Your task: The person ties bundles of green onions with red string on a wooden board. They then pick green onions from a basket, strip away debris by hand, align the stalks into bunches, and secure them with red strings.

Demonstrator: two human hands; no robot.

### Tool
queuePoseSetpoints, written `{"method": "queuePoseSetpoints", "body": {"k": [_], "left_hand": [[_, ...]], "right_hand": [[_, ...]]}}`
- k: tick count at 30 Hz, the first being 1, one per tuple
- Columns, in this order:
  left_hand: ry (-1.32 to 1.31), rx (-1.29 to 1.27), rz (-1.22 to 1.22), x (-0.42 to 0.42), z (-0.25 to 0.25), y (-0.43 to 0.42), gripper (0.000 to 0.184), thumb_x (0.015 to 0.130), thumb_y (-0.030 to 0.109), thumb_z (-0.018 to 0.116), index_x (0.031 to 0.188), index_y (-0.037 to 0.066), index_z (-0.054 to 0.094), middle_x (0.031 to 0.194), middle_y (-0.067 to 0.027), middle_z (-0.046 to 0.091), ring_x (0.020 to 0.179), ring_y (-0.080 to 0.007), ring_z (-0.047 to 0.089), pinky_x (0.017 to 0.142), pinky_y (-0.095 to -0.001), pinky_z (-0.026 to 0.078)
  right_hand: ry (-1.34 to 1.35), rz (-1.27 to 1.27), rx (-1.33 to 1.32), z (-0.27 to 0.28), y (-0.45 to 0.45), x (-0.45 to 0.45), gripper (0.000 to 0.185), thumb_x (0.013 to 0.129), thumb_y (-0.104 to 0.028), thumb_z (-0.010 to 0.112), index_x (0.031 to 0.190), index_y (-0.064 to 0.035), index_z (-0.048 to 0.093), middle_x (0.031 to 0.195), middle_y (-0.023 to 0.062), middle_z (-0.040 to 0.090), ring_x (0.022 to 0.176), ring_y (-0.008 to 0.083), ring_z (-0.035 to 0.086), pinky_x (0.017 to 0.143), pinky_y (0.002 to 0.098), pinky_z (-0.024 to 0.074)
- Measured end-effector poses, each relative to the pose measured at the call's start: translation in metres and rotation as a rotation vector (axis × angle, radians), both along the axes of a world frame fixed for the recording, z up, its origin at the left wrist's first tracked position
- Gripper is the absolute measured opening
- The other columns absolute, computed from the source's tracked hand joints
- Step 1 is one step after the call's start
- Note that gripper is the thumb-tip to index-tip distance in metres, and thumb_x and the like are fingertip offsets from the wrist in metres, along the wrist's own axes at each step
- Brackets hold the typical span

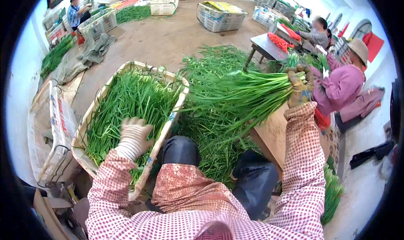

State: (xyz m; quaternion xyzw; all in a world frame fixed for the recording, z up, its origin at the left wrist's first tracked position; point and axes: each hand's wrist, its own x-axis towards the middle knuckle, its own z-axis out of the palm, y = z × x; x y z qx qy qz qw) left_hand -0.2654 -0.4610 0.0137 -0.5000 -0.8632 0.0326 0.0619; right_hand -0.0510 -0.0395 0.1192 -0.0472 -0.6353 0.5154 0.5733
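Note:
My right hand [299,85], in a patterned glove, is closed around the pale stem ends of a bunch of Chinese chives [256,90]. The long green leaves fan out to the left above a heap of loose chives [210,122] on the floor. Over on the left, my gloved left hand [136,132] hovers at or just touches the greens [134,97] filling a white plastic crate [184,92]. Its fingers are spread, with nothing visible in them; whether the fingertips touch the leaves I cannot tell.
Another white crate [59,130] stands at the left. A person in a purple top [343,86] sits close on the right near a dark table [269,46] with red ties [281,42]. More crates [221,19] and another seated person [78,12] are farther back.

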Motion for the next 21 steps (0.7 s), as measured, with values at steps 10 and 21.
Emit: {"method": "queuePoseSetpoints", "body": {"k": [10,21], "left_hand": [[-2.951,0.365,-0.37,0.178,0.003,0.152,0.101,0.077,0.073,0.055,0.147,0.008,0.022,0.144,-0.0197,0.035,0.129,-0.0355,0.038,0.106,-0.0506,0.03],[-2.851,1.352,-0.427,0.131,-0.019,0.118,0.065,0.083,0.057,0.06,0.13,0.012,0.051,0.12,-0.015,0.058,0.107,-0.0316,0.057,0.089,-0.0548,0.047]], "right_hand": [[-0.049,-0.155,0.423,-0.027,-0.101,0.029,0.023,0.077,0.009,0.061,0.095,-0.0052,0.057,0.092,0.006,0.062,0.085,0.016,0.061,0.076,0.0278,0.0509],[-0.092,0.509,1.072,-0.074,-0.249,0.043,0.03,0.06,-0.024,0.064,0.088,-0.0127,0.06,0.086,0.0057,0.057,0.094,0.0245,0.06,0.093,0.0492,0.0498]]}}
